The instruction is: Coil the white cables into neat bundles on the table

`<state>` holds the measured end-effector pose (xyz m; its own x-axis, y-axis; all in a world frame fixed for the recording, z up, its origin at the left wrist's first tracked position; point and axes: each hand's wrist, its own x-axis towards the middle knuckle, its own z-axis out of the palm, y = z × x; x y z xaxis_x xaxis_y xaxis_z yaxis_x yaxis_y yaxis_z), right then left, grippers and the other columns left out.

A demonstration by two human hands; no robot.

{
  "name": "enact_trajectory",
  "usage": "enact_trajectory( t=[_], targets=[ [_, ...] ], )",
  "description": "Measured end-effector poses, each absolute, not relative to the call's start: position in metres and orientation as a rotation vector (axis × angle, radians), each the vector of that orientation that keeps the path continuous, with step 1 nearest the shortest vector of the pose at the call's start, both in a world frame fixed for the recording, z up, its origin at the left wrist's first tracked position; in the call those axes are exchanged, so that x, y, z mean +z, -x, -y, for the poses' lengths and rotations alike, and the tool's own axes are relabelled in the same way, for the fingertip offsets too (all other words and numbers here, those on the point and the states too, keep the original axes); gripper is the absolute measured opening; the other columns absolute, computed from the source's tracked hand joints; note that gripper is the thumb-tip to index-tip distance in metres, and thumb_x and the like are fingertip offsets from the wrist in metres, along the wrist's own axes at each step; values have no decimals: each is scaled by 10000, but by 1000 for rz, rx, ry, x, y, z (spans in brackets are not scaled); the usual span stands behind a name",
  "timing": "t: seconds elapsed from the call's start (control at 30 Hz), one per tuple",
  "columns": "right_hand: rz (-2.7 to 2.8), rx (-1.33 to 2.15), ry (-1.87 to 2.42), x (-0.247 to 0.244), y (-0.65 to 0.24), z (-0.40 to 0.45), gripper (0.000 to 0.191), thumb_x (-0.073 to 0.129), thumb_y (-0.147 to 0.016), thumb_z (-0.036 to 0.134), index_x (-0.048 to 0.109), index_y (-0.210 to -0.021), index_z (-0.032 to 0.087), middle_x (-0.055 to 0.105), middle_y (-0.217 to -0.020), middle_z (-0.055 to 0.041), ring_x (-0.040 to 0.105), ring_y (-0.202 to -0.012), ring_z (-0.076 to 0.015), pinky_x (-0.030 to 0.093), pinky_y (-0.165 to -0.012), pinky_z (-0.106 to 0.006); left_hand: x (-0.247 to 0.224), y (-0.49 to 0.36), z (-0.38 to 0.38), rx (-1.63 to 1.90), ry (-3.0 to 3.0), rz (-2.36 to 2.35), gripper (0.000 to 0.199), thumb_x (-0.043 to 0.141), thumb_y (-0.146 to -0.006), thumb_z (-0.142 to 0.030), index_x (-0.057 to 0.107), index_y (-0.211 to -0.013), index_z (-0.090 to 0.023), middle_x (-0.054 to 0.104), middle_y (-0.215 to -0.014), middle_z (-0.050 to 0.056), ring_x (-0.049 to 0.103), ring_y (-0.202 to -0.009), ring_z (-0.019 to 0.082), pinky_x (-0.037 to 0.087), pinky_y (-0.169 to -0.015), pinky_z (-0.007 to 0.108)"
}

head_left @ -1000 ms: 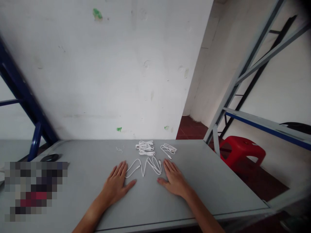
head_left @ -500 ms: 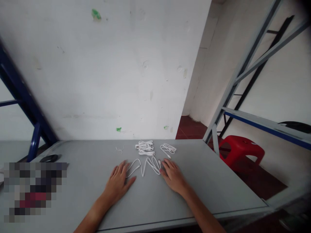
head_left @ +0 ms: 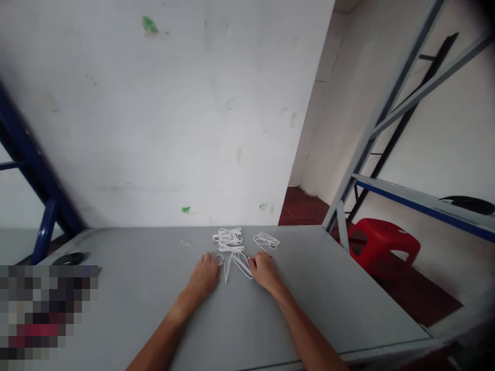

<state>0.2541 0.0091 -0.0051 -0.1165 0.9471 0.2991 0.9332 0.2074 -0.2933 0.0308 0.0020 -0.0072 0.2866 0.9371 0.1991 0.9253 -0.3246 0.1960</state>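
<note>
A loosely looped white cable (head_left: 227,270) lies on the grey table between my two hands. My left hand (head_left: 208,271) is closed on its left end, with the fingers curled inward and a white connector showing by the fingertips. At the cable's right loops, my right hand (head_left: 264,269) is closed too, its thumb and fingers pinching the cable. Just beyond lies a stack of bundled white cables (head_left: 229,240). One more coiled white cable (head_left: 266,240) rests past my right hand, its near end partly hidden by the fingers.
Thin white ties (head_left: 186,243) lie at the back left of the grey table (head_left: 154,288). A black mouse-like object (head_left: 68,258) is at the left, beside a blurred-out patch. A white wall (head_left: 185,113) stands behind. A red stool (head_left: 382,247) is on the floor at right.
Both hands were spread flat beside the cable. Now their fingers have curled closed on it; the left hand has moved right, over the cable's left loop. The view has shifted slightly.
</note>
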Motion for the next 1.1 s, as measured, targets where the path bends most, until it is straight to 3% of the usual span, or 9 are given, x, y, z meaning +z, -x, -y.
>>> enact_trajectory(
  t=[0.13, 0.27, 0.47, 0.57, 0.67, 0.87, 1.1],
  targets=[
    [2073, 74, 1724, -9, -260, -8, 246, 453, -933, 163, 667, -821, 116, 705, -878, -135, 612, -846, -211, 397, -794, -294, -7, -22, -4, 663, -2175, -1712, 241, 341, -945, -259, 556, -866, -181, 662, -838, 121, 624, -774, 229, 457, -731, 344],
    [2061, 81, 1719, -9, -256, -8, 274, 503, -941, 309, 662, -827, 118, 703, -859, -142, 615, -872, -239, 404, -809, -314, 2, -19, -1, 892, -1930, -1628, 218, 398, -914, -346, 511, -787, -210, 607, -641, 24, 565, -612, 188, 415, -632, 303],
    [2049, 25, 1812, -14, -249, -10, 186, 543, -885, 251, 675, -810, 142, 705, -906, -172, 639, -921, -271, 419, -871, -359, 16, -28, 9, 990, -1761, -1372, 291, 450, -884, -429, 598, -893, -179, 528, -582, -36, 483, -553, 144, 368, -563, 261],
    [1980, 142, 1814, -15, -255, -13, 153, 553, -864, 231, 659, -795, 145, 708, -872, -154, 653, -870, -260, 443, -802, -339, 17, -32, 12, 953, -1711, -1262, 344, 456, -899, -479, 595, -829, -172, 503, -566, -43, 451, -539, 125, 350, -545, 247],
    [1767, 434, 1718, -14, -264, -16, 152, 585, -839, 292, 625, -781, 157, 699, -786, -91, 638, -736, -210, 453, -682, -294, 15, -33, 13, 964, -1619, -1168, 376, 470, -908, -521, 549, -780, -177, 516, -582, -41, 456, -537, 111, 357, -539, 236],
    [1346, 1074, 1349, 3, -270, -12, 349, 704, -691, 494, 581, -776, 179, 635, -677, 16, 505, -497, -105, 380, -438, -205, 21, -31, 16, 1010, -1548, -1038, 408, 467, -910, -576, 536, -826, -182, 550, -622, -24, 515, -579, 119, 425, -618, 245],
    [1387, 1239, 1141, 21, -258, 3, 363, 715, -697, 514, 607, -772, 176, 622, -658, 21, 451, -444, -72, 337, -411, -186, 29, -30, 23, 1107, -1707, -1028, 319, 413, -965, -477, 550, -897, -197, 609, -742, 4, 563, -735, 147, 447, -755, 265]
  ],
)
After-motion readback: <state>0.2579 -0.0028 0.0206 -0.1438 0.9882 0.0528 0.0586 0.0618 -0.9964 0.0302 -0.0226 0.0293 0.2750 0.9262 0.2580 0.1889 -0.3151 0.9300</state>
